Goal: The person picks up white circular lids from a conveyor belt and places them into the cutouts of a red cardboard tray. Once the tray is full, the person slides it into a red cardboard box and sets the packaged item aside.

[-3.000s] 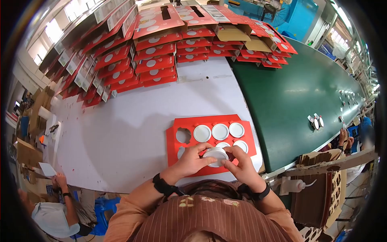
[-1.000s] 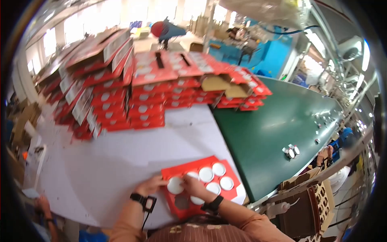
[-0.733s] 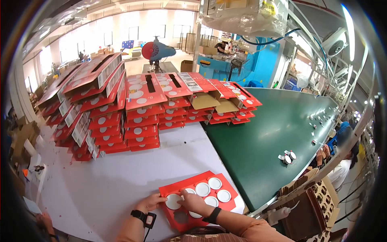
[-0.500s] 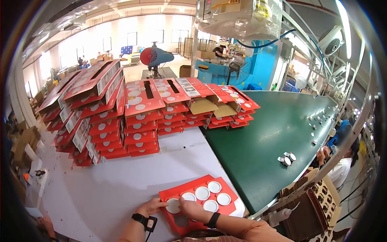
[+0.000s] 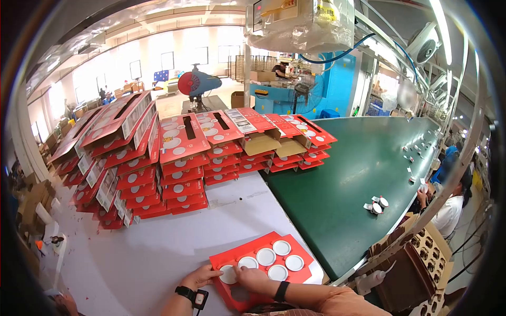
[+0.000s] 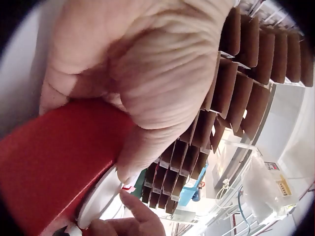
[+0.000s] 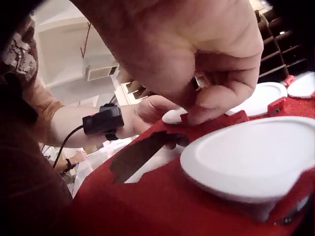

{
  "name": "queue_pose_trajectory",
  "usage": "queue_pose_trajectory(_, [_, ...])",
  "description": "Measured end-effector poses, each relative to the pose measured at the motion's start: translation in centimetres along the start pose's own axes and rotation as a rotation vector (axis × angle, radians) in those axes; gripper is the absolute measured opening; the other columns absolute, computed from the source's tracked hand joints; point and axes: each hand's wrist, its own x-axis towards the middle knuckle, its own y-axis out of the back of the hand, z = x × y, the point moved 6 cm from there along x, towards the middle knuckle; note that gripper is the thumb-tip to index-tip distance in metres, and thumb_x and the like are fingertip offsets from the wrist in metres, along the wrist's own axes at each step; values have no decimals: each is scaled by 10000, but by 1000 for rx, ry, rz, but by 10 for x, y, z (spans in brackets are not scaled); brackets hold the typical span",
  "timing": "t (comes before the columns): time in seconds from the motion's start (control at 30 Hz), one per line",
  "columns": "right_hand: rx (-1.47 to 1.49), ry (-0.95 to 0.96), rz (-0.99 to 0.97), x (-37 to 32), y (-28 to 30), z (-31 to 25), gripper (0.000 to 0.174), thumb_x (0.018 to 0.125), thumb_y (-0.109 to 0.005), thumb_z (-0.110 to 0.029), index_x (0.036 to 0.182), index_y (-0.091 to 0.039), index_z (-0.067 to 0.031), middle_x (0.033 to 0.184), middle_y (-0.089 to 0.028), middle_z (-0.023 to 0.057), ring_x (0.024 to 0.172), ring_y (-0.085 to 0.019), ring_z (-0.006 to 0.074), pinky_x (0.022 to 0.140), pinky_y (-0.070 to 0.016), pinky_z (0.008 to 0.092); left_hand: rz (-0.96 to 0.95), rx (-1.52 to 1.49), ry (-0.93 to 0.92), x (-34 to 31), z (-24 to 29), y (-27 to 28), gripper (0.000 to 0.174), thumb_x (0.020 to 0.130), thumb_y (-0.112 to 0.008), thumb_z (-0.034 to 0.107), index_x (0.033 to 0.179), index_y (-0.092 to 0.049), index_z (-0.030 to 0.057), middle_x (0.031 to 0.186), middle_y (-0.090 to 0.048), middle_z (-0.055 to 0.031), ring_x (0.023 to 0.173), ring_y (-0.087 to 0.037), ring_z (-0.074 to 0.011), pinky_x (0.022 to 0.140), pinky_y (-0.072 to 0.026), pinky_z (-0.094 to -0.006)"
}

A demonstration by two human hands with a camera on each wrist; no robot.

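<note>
A red cardboard carton (image 5: 224, 257) with round holes lies on the white table before me, with several white round tubs (image 5: 266, 256) set in it. At its back left hole sits another white tub (image 5: 228, 274). My left hand (image 5: 200, 277) grips the carton's left edge, its thumb on this tub's rim in the left wrist view and its other fingers mostly hidden behind the red card (image 6: 59, 157). From the other side my right hand (image 5: 254, 280), fingers curled, pinches the tub's rim. In the right wrist view an unfilled hole (image 7: 142, 155) shows beside a seated tub (image 7: 251, 157).
Stacked red cartons (image 5: 182, 184) stand along the back of the table. A green conveyor belt (image 5: 327, 179) runs at the right, bearing a few small white-topped pieces (image 5: 376, 208). An open brown box (image 5: 406, 279) and a squeeze bottle (image 5: 371, 282) are at the lower right.
Three seconds ago both hands held the tub above the carton's front; it now sits in the back left hole. Over the last second the hands have stayed there while the head view tilted up.
</note>
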Motion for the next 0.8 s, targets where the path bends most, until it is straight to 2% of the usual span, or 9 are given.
queue_pose_trajectory(0.07, [-87,32,38,-4,0,-1,317,877,-505,-215,1121,-492,-13,753,-639,141,668,-648,325,535,-504,444,37,42,1,2,-1,4,444,846,-661,179,1253,-510,88,1181,-583,-54,1047,-575,-173,876,-477,-371])
queue_pose_trajectory(0.17, [-237,245,-61,-23,-9,-20,373,862,-473,-151,1223,-568,-132,594,-575,6,432,-562,183,328,-386,344,83,50,6,-1,1,-1,422,855,-641,161,1247,-509,78,1168,-589,-57,1039,-586,-180,868,-494,-378])
queue_pose_trajectory(0.37, [-132,202,-29,-24,1,-8,341,880,-463,-171,1199,-583,-144,610,-588,26,493,-594,193,357,-405,359,92,62,4,5,3,5,402,854,-628,152,1228,-518,58,1134,-603,-66,1030,-592,-193,851,-501,-386])
queue_pose_trajectory(0.43, [78,-44,-134,-15,24,19,281,850,-501,-205,1076,-637,-111,644,-594,134,572,-599,328,490,-459,440,67,5,-68,12,3,12,369,857,-618,139,1204,-535,47,1117,-608,-77,1011,-600,-198,818,-513,-380])
queue_pose_trajectory(0.53, [230,-308,170,-18,88,82,316,858,-500,-158,1162,-575,-116,817,-640,147,721,-632,316,612,-493,426,50,-25,-75,10,16,6,457,843,-563,64,1286,-452,37,1214,-555,-100,1081,-567,-256,889,-490,-438])
queue_pose_trajectory(0.63, [477,-610,558,-41,128,192,271,810,-523,-137,1058,-626,-104,931,-652,145,876,-625,327,748,-503,410,15,-50,-91,18,23,9,484,833,-548,38,1302,-428,36,1233,-537,-103,1097,-555,-271,900,-488,-458])
queue_pose_trajectory(0.67, [330,-573,751,-52,138,231,270,804,-528,-146,1046,-632,-89,998,-645,145,937,-613,320,800,-494,402,19,-68,-95,21,27,10,489,829,-546,32,1304,-426,37,1234,-534,-104,1099,-554,-275,900,-487,-462])
queue_pose_trajectory(0.7, [381,-785,832,-67,134,281,284,809,-526,-149,1066,-623,-77,1041,-637,148,984,-599,320,853,-478,397,33,-55,-95,23,28,12,493,829,-537,28,1309,-420,34,1237,-534,-112,1106,-552,-281,898,-490,-469])
queue_pose_trajectory(0.8, [376,-1122,1072,-133,147,378,332,788,-564,-158,1090,-608,-27,1017,-637,196,968,-608,338,856,-484,405,138,-33,-55,31,28,26,489,835,-529,30,1311,-418,31,1249,-531,-120,1114,-551,-282,896,-492,-471])
